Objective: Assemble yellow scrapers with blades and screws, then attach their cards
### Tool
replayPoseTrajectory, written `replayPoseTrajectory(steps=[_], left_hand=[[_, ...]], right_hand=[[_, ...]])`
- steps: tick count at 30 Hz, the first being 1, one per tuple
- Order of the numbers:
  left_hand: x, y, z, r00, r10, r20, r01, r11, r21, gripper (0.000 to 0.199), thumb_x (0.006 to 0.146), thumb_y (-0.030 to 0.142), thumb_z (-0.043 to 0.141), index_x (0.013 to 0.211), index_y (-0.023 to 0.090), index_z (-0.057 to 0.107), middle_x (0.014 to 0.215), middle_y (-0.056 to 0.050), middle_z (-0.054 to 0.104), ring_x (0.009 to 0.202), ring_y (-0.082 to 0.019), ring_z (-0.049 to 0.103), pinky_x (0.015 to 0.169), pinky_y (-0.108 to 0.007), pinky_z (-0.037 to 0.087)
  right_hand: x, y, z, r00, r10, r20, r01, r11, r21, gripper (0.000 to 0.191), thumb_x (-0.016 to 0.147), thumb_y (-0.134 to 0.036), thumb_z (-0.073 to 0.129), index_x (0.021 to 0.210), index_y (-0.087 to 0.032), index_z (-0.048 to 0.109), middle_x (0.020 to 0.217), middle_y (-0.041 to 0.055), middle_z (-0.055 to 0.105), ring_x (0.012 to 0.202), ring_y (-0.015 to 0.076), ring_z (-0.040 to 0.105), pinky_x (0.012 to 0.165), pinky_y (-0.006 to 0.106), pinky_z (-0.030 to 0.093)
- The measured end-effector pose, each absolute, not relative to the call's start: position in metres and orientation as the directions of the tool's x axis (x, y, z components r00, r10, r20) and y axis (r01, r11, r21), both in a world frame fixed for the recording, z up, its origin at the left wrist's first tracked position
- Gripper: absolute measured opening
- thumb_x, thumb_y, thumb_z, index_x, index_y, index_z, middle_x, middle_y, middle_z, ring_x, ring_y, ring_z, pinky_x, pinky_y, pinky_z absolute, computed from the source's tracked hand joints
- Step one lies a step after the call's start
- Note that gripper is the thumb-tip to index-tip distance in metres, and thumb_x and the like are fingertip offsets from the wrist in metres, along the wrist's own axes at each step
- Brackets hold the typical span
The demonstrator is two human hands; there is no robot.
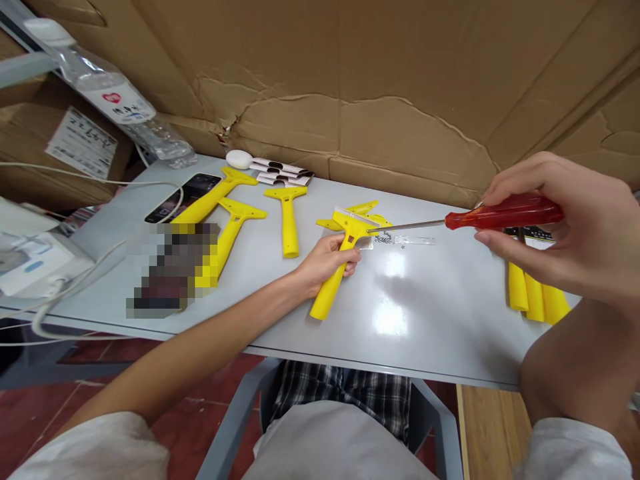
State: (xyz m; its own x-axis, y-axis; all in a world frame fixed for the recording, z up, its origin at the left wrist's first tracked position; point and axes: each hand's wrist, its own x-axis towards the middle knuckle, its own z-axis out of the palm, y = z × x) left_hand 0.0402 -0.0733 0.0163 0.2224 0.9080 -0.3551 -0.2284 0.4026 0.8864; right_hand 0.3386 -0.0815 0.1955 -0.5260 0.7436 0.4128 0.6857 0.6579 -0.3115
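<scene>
My left hand (327, 263) is closed around the handle of a yellow scraper (331, 290), whose wide head points away from me. My right hand (560, 220) grips the red handle of a screwdriver (503, 212). Its thin metal shaft runs left, and the tip meets the scraper's head near one end, where a small screw seems to sit. Behind that head lie yellow scraper parts (373, 207), partly hidden. A little pile of screws (384, 238) and a clear flat strip (415, 241) rest just right of the head.
Several other yellow scrapers, one of them standing centrally (289, 223), lie on the grey table (425, 333). More yellow handles (535, 297) are at the right under my arm. A phone (193, 190), a plastic bottle (120, 100) and white cables occupy the left. Cardboard (400, 80) walls the back.
</scene>
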Motion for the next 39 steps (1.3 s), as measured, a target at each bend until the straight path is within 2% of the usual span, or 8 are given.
replayPoseTrajectory(steps=[4, 9, 13, 19, 23, 29, 34, 39], left_hand=[[0.0404, -0.0731, 0.0164, 0.220, 0.909, -0.353, -0.227, 0.400, 0.888, 0.021, 0.068, 0.013, 0.077, 0.077, 0.019, 0.060, 0.063, 0.003, 0.053, 0.053, -0.009, 0.047, 0.050, -0.025, 0.035], [0.0402, -0.0728, 0.0166, 0.226, 0.909, -0.350, -0.230, 0.399, 0.888, 0.021, 0.067, 0.013, 0.076, 0.077, 0.019, 0.059, 0.065, 0.003, 0.054, 0.053, -0.008, 0.048, 0.050, -0.025, 0.035], [0.0409, -0.0728, 0.0169, 0.224, 0.908, -0.355, -0.227, 0.403, 0.887, 0.021, 0.067, 0.014, 0.078, 0.077, 0.019, 0.060, 0.064, 0.003, 0.053, 0.053, -0.008, 0.047, 0.051, -0.025, 0.035], [0.0411, -0.0732, 0.0166, 0.222, 0.906, -0.361, -0.223, 0.408, 0.885, 0.021, 0.068, 0.013, 0.078, 0.077, 0.020, 0.060, 0.063, 0.003, 0.053, 0.053, -0.009, 0.047, 0.051, -0.026, 0.035], [0.0406, -0.0734, 0.0168, 0.222, 0.909, -0.354, -0.226, 0.401, 0.888, 0.021, 0.067, 0.013, 0.078, 0.077, 0.019, 0.060, 0.064, 0.003, 0.054, 0.053, -0.009, 0.047, 0.051, -0.026, 0.035], [0.0406, -0.0732, 0.0171, 0.223, 0.908, -0.354, -0.226, 0.402, 0.887, 0.021, 0.068, 0.012, 0.077, 0.078, 0.020, 0.060, 0.064, 0.002, 0.054, 0.053, -0.009, 0.047, 0.051, -0.026, 0.034], [0.0403, -0.0738, 0.0182, 0.224, 0.906, -0.360, -0.224, 0.407, 0.885, 0.022, 0.067, 0.013, 0.078, 0.078, 0.020, 0.059, 0.065, 0.003, 0.054, 0.054, -0.009, 0.047, 0.051, -0.026, 0.034], [0.0405, -0.0735, 0.0182, 0.218, 0.907, -0.360, -0.224, 0.406, 0.886, 0.022, 0.067, 0.013, 0.078, 0.077, 0.019, 0.059, 0.063, 0.003, 0.053, 0.053, -0.009, 0.047, 0.051, -0.026, 0.034]], right_hand=[[0.3393, -0.0833, 0.1943, -0.517, 0.749, 0.415, 0.668, 0.656, -0.352, 0.018, 0.094, -0.043, 0.081, 0.107, -0.034, 0.072, 0.112, 0.0002, 0.077, 0.091, 0.0219, 0.079, 0.068, 0.037, 0.065], [0.3414, -0.0800, 0.1909, -0.476, 0.738, 0.478, 0.713, 0.642, -0.281, 0.027, 0.094, -0.056, 0.082, 0.104, -0.033, 0.073, 0.100, -0.0004, 0.081, 0.083, 0.0247, 0.080, 0.069, 0.042, 0.063], [0.3408, -0.0783, 0.1917, -0.467, 0.739, 0.487, 0.737, 0.629, -0.247, 0.022, 0.096, -0.051, 0.079, 0.102, -0.032, 0.071, 0.088, -0.0010, 0.080, 0.073, 0.0242, 0.078, 0.064, 0.042, 0.061], [0.3373, -0.0841, 0.1955, -0.519, 0.752, 0.406, 0.674, 0.653, -0.346, 0.021, 0.091, -0.045, 0.082, 0.107, -0.037, 0.071, 0.110, 0.0000, 0.076, 0.087, 0.0225, 0.077, 0.065, 0.038, 0.063], [0.3384, -0.0847, 0.1935, -0.470, 0.772, 0.429, 0.691, 0.624, -0.366, 0.022, 0.092, -0.049, 0.082, 0.109, -0.037, 0.073, 0.107, -0.0010, 0.080, 0.088, 0.0251, 0.079, 0.070, 0.042, 0.065], [0.3383, -0.0813, 0.1936, -0.456, 0.756, 0.470, 0.734, 0.618, -0.282, 0.020, 0.094, -0.049, 0.081, 0.105, -0.036, 0.072, 0.095, 0.0003, 0.080, 0.080, 0.0264, 0.077, 0.071, 0.046, 0.063], [0.3347, -0.0852, 0.1976, -0.523, 0.750, 0.405, 0.680, 0.654, -0.332, 0.016, 0.093, -0.039, 0.078, 0.107, -0.037, 0.071, 0.112, 0.0015, 0.074, 0.090, 0.0243, 0.077, 0.071, 0.041, 0.063], [0.3370, -0.0836, 0.1935, -0.494, 0.751, 0.438, 0.666, 0.651, -0.366, 0.019, 0.093, -0.044, 0.080, 0.109, -0.037, 0.075, 0.108, 0.0008, 0.079, 0.087, 0.0248, 0.079, 0.069, 0.040, 0.065]])
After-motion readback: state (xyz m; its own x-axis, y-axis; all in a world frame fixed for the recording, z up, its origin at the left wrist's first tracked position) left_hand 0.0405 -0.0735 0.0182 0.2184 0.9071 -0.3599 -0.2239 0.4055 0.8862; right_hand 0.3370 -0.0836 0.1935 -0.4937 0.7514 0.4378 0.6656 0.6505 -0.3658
